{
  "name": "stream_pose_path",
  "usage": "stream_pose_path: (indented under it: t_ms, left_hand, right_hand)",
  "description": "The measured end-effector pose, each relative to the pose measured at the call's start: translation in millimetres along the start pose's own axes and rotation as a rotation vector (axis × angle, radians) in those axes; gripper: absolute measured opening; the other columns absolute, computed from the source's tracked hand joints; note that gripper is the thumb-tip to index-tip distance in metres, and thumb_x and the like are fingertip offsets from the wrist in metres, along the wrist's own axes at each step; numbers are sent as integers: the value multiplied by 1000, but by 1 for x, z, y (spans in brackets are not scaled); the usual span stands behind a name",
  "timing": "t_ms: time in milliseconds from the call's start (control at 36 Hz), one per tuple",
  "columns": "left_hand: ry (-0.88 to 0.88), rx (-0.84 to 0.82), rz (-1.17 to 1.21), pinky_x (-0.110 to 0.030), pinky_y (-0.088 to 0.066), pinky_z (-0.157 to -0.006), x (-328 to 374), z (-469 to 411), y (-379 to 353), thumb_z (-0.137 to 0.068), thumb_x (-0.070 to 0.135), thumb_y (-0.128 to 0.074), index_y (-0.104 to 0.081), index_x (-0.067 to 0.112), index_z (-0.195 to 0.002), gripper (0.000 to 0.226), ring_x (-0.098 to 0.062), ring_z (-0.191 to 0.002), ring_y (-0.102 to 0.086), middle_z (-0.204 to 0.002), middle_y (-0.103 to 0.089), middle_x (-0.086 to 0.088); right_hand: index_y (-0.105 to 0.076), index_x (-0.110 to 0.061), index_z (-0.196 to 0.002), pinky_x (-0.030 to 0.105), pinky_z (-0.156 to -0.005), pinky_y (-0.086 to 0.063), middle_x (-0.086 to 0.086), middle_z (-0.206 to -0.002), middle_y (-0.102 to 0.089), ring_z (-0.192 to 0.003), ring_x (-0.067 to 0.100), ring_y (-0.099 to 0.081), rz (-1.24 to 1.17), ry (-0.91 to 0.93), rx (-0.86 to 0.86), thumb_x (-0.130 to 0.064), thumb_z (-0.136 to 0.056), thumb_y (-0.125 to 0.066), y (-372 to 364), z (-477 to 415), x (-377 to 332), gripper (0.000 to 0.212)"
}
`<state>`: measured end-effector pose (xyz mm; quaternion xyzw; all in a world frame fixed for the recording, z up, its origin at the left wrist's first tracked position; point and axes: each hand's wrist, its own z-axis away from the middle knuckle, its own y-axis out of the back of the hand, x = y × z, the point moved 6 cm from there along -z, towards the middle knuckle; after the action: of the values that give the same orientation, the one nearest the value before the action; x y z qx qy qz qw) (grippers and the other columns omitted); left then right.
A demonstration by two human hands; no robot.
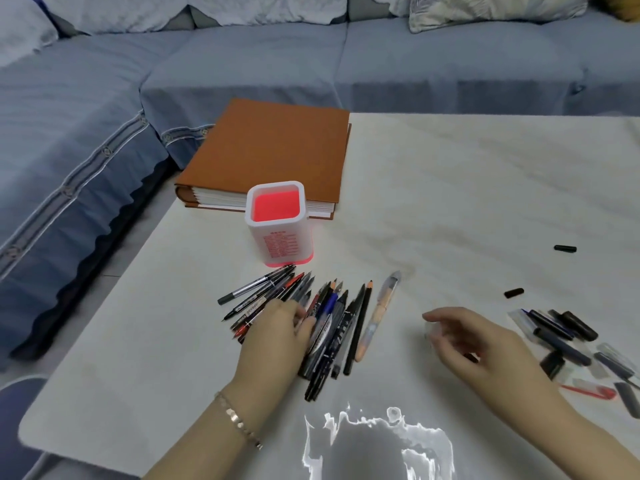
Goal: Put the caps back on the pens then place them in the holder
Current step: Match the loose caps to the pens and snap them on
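Several uncapped pens (pixel 332 327) lie in a fanned pile on the white table, just in front of the white and pink holder (pixel 277 223), which stands upright with nothing in it. My left hand (pixel 273 341) rests on the left part of the pile, fingers curled around a dark pen. An orange and clear pen (pixel 377 320) lies at the pile's right edge. My right hand (pixel 474 348) hovers to the right of the pens with a small, blurred clear cap (pixel 431 332) at its fingertips. Several loose caps (pixel 568 337) lie in a heap at the right.
A thick brown book (pixel 277 147) lies behind the holder at the table's far left corner. Two stray black caps (pixel 565 248) (pixel 514 293) sit apart on the right. A red cap (pixel 595 391) lies near the right edge. A blue sofa (pixel 104 98) surrounds the table.
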<state>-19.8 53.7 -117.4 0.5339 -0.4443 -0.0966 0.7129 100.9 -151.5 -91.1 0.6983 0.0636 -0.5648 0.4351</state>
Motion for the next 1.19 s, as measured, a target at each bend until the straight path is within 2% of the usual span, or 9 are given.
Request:
stream_pose_path:
  t_ms: [83,167,444,583,722,833,1000,1111,1194]
  left_hand:
    - [-61,128,-65,-23,-38,-71,-1,-1,8,-91,24,-49,-62,13,-101,20,-16,-88,-53,-101,-56,-1]
    - [-29,162,-111,-32,-42,-67,-10,-3,15,-89,19,-52,-62,11,-100,17,-23,-90,-54,-99,-56,-5]
    - [-37,94,-175,-27,-37,-64,-14,-6,16,-86,23,-56,-58,14,-92,11,-20,-89,-51,-95,-52,0]
    - [-26,87,-165,-24,-34,-61,-9,-3,13,-90,35,-49,-61,16,-88,22,-13,-78,-47,-89,-52,3]
    - [-17,17,-227,-26,-36,-63,-5,-5,9,-91,34,-47,-63,14,-91,25,-17,-85,-53,-95,-55,0]
    - [11,-60,-326,-27,-37,-62,-4,-9,8,-90,30,-48,-64,13,-88,23,-18,-76,-51,-88,-55,-1]
    - [66,-66,-390,-31,-40,-63,-1,-10,12,-84,26,-50,-61,8,-81,21,-28,-80,-57,-86,-55,-7]
    - [-2,128,-238,-32,-37,-60,18,-6,37,-83,20,-53,-58,8,-77,15,-26,-75,-49,-77,-51,-4]
    - [-19,55,109,-30,-36,-55,39,2,45,-86,17,-50,-52,14,-75,11,-18,-63,-51,-69,-57,-3]
  right_hand:
    - [-58,-45,-89,8,-67,-45,-15,-84,-66,-75,8,-63,-17,-7,-7,-10,-80,-63,-3,1,-1,37]
    - [-64,-39,-78,7,-63,-44,-15,-81,-66,-74,8,-62,-34,-8,-12,-6,-80,-64,-7,2,-5,33]
    - [-60,-38,-84,5,-69,-43,-17,-83,-66,-79,7,-63,-45,-35,-82,-7,-81,-63,-27,7,-3,32]
    - [-60,-41,-84,11,-72,-46,-16,-86,-66,-80,10,-64,-44,-55,-75,-7,-81,-62,-28,6,1,33]
    - [-60,-39,-83,13,-69,-47,-15,-89,-65,-79,10,-62,-81,-80,-51,-6,-82,-62,-24,6,0,34]
    - [-62,-35,-81,7,-62,-45,1,-68,-64,-68,7,-59,-178,-122,9,-1,-80,-63,-19,5,2,34]
    - [-68,-23,-85,10,-60,-50,-7,-63,-70,-56,2,-61,-449,-235,84,0,-81,-61,-9,6,4,25]
    - [-69,-21,-90,17,-64,-55,-4,-75,-74,-67,4,-66,-703,-323,87,-5,-81,-58,-4,11,3,21]
    - [-66,-18,-95,15,-54,-49,0,-73,-71,-58,11,-52,-855,-353,61,-22,-68,-62,-3,13,-2,27]
